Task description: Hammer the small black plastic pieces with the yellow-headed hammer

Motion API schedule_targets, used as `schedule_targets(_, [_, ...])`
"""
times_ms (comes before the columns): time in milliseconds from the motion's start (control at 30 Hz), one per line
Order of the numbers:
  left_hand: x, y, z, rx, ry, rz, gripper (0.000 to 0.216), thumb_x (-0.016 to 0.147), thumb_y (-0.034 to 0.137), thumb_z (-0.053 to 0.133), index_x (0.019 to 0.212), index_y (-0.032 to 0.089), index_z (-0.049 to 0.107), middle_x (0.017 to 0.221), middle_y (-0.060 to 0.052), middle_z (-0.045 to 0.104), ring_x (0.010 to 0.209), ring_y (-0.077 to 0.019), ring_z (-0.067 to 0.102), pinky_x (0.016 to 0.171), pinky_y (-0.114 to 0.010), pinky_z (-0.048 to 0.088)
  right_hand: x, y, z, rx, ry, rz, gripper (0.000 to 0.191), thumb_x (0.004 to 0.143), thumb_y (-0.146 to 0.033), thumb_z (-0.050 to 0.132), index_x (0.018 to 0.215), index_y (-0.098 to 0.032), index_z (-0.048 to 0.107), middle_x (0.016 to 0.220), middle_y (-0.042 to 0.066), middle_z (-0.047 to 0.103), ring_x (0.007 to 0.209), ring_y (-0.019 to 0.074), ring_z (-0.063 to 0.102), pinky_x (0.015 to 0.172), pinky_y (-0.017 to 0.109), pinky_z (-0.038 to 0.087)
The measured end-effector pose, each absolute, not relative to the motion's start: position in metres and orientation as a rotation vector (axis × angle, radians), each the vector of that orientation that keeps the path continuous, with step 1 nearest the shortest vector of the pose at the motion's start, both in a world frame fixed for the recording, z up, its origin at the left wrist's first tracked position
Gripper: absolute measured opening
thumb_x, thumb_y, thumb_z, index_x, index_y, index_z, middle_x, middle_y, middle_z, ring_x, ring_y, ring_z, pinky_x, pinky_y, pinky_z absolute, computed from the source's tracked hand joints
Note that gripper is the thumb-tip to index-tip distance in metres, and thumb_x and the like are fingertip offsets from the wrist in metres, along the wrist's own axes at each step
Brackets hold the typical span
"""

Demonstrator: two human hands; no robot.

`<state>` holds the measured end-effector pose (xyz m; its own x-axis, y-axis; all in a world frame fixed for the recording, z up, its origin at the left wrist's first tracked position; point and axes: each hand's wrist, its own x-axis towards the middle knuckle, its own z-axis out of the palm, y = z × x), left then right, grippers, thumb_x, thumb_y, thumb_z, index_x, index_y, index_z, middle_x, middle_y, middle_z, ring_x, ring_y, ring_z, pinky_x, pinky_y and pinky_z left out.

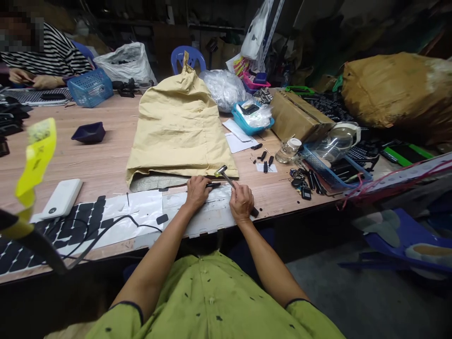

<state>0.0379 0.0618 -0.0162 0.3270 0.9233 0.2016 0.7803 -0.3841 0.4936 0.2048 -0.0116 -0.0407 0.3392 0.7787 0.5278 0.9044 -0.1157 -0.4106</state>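
My right hand (241, 202) is closed around the dark handle of a small hammer (221, 171). The hammer's metal head is raised just to the right of my left hand (197, 191). That hand rests low on the table's front edge, fingers pressed together on a small black piece (213, 185) whose kind I cannot make out. Beneath both hands lies a worn pale work sheet (206, 215). Directly beyond them stands a large beige cloth sack (178, 127), its lower edge close to my fingers.
Left are a white power bank (62, 198), a cable and rows of flat black pieces (84, 216). To the right sit a glass jar (288, 150), keys (298, 181), a blue basket (339, 169) and a cardboard box (296, 115). Another person (60, 52) works at far left.
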Motion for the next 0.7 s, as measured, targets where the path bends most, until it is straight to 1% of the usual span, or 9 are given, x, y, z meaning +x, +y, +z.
schedule_targets(100, [0.016,0.043,-0.021,2.264,1.495,0.669,0.016,0.086,0.024,0.070,0.101,0.029,0.076,0.097,-0.005,0.068,0.103,-0.0282,0.055,0.094,-0.044,0.042,0.205,-0.011,-0.040,-1.937,-1.487,-0.204,0.035,0.099,-0.021,0.048,0.123,-0.027,0.072,0.099,0.009,0.063,0.092,0.0234,0.054,0.080,0.033,0.041])
schedule_targets(233, [0.003,0.030,-0.027,2.177,1.492,0.718,0.018,0.085,0.026,0.072,0.102,0.029,0.076,0.091,-0.004,0.067,0.094,-0.0255,0.056,0.089,-0.041,0.043,0.209,-0.011,-0.037,-1.925,-1.493,-0.170,0.036,0.097,-0.020,0.049,0.122,-0.027,0.073,0.096,0.008,0.064,0.090,0.0235,0.056,0.080,0.033,0.044])
schedule_targets(333, [0.004,0.031,-0.028,2.121,1.497,0.728,0.017,0.083,0.025,0.074,0.099,0.028,0.076,0.088,-0.003,0.067,0.094,-0.0253,0.056,0.087,-0.040,0.044,0.212,-0.013,-0.032,-1.872,-1.497,-0.104,0.035,0.096,-0.020,0.048,0.120,-0.026,0.074,0.095,0.009,0.067,0.090,0.0236,0.059,0.081,0.034,0.047])
schedule_targets(533, [0.008,0.033,-0.025,2.088,1.480,0.730,0.011,0.081,0.026,0.076,0.092,0.027,0.074,0.089,-0.002,0.068,0.095,-0.0251,0.057,0.089,-0.040,0.044,0.212,-0.039,-0.016,-1.663,-1.461,0.118,0.035,0.098,-0.026,0.044,0.119,-0.025,0.073,0.109,0.008,0.073,0.103,0.0224,0.067,0.088,0.034,0.054])
schedule_targets(700, [0.010,0.032,-0.024,2.069,1.499,0.702,0.012,0.081,0.026,0.076,0.093,0.027,0.075,0.091,-0.003,0.069,0.096,-0.0253,0.056,0.091,-0.041,0.044,0.207,-0.064,-0.013,-1.613,-1.533,0.294,0.033,0.097,-0.029,0.047,0.114,-0.025,0.075,0.107,0.007,0.076,0.102,0.0214,0.070,0.089,0.033,0.057])
